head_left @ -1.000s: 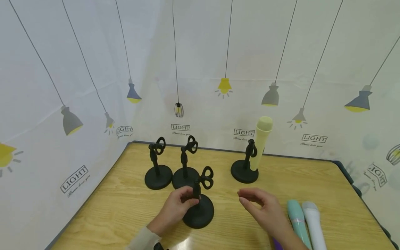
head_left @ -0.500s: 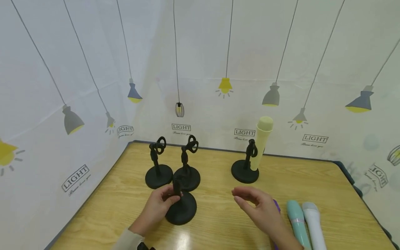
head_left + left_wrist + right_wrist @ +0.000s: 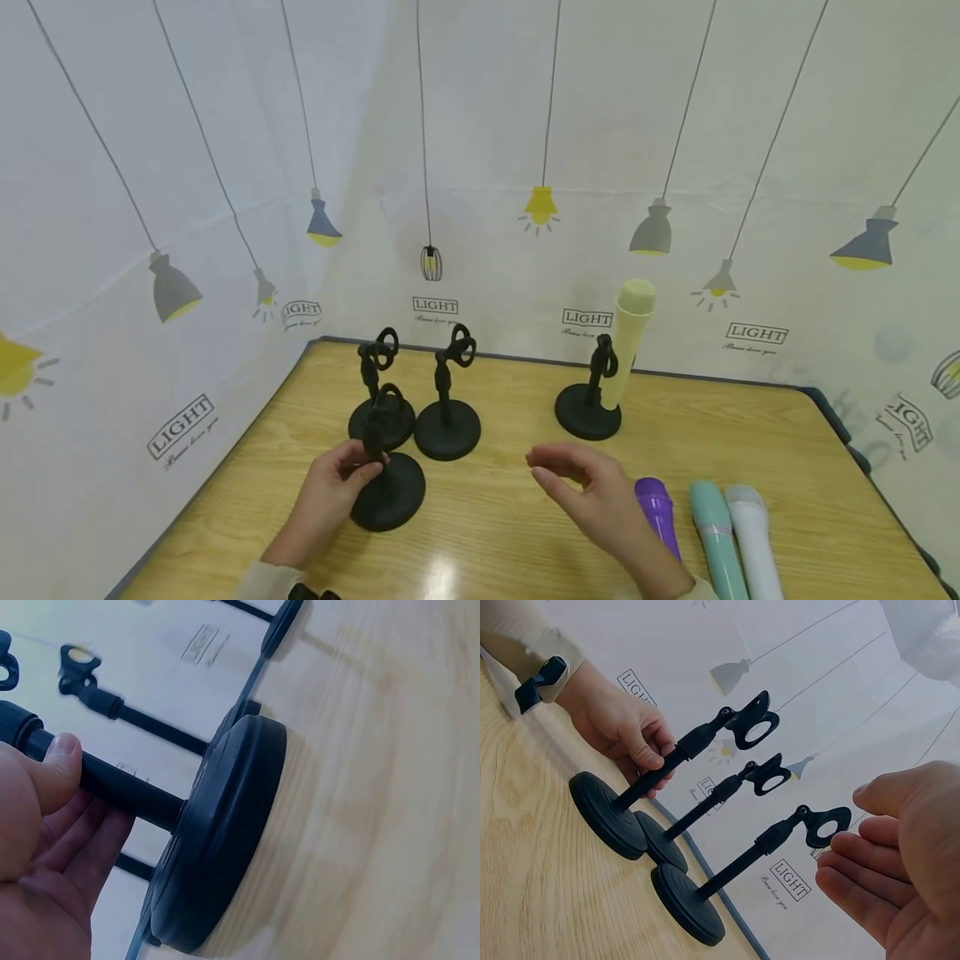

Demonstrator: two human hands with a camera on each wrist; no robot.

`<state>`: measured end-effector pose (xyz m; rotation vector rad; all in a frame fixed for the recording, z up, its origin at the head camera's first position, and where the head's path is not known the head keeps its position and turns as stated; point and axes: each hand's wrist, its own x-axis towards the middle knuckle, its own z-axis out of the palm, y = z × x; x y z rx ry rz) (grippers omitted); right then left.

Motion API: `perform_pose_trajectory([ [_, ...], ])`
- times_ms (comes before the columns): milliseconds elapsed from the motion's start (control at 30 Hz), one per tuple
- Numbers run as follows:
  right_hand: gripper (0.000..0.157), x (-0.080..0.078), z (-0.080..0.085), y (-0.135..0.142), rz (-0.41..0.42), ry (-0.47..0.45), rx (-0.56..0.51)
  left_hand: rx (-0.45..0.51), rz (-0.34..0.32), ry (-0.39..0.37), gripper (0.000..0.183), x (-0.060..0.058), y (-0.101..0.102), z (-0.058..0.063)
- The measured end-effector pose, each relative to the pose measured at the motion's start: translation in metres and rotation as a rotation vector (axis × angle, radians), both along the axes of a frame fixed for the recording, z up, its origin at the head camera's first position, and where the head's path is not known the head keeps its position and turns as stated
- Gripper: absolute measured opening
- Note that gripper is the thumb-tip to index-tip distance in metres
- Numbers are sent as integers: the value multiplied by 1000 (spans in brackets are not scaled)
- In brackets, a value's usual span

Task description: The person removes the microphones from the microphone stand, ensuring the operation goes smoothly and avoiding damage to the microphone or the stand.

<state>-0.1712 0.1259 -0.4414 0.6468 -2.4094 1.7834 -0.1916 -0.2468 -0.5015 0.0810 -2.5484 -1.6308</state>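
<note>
In the head view my left hand [image 3: 324,492] grips the pole of a black desktop microphone stand [image 3: 392,498], front left on the wooden table. Thumb and fingers wrap that pole in the left wrist view, just above the round base [image 3: 225,832]. Behind it stand two more black microphone stands, one at left [image 3: 369,362] and one right of it [image 3: 448,433], both with vacant clips. My right hand [image 3: 588,496] hovers over the middle of the table, fingers loosely bent, nothing in it. A purple microphone [image 3: 656,504] lies just right of that hand, partly hidden by the forearm.
Farther back, another black stand [image 3: 585,417] carries an upright pale yellow microphone [image 3: 633,333]. A teal microphone [image 3: 714,533] and a white microphone [image 3: 752,533] lie side by side at front right. A lamp-printed white curtain [image 3: 495,250] rises behind the table [image 3: 510,542].
My left hand has carried its stand leftward, from in front of the middle stand to in front of the left one. My right hand has drifted left too, uncovering the purple microphone.
</note>
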Motion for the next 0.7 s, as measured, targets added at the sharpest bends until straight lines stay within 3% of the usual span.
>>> perform_pose_trajectory([
  [167,25,0,0,-6,28,-28,-6,0,37,16,15,2,-13,0],
  [400,26,1,-1,-10,57,-34,5,-28,35,47,13,4,-24,0],
  [700,25,1,-2,-10,53,-48,11,-80,78,64,17,9,-36,0],
])
